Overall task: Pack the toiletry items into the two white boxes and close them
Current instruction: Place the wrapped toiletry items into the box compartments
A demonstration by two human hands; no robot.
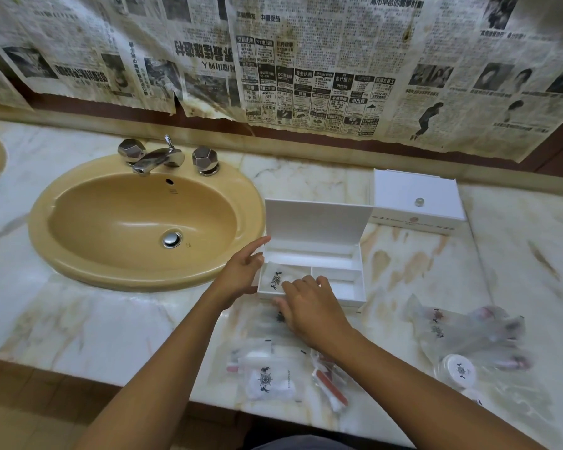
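Observation:
An open white box (345, 274) stands on the marble counter right of the sink, its lid (316, 222) raised at the back. Inside are several compartments; a clear packet with a black logo (275, 278) lies in the left one. My right hand (309, 308) reaches over the box's front wall, with its fingertips resting on that packet. My left hand (241, 271) rests against the box's left side, forefinger stretched out. A second white box (403, 196), closed and with a small knob on it, stands behind to the right.
Loose packets lie near the counter's front edge: a logo packet (268, 380), one with a red stick (332, 386), and a heap of clear bags (468, 329) with a round white tub (459, 370). A tan sink (78, 196) with a chrome tap (155, 157) is on the left.

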